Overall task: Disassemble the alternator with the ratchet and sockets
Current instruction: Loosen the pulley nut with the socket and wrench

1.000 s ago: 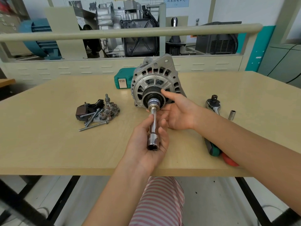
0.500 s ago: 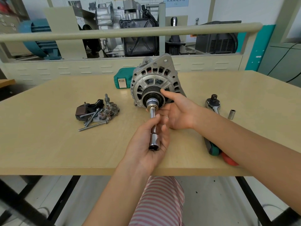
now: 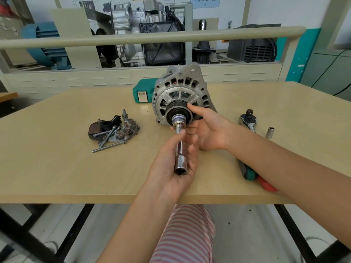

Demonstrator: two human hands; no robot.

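The grey, vented alternator [image 3: 182, 95] stands on edge mid-surface [image 3: 57, 168], toward the far edge, its black pulley [image 3: 177, 112] facing the near edge with a chrome socket extension [image 3: 179, 147] seated on its centre. The left hand [image 3: 174, 168], palm up, curls its grip around the extension's near end. The right hand [image 3: 207, 130] rests spread against the pulley, thumb on its rim.

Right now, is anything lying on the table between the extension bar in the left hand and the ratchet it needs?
Yes: the right hand and forearm, steadying the alternator, cross between the extension bar and the ratchet; the left hand holds the bar.
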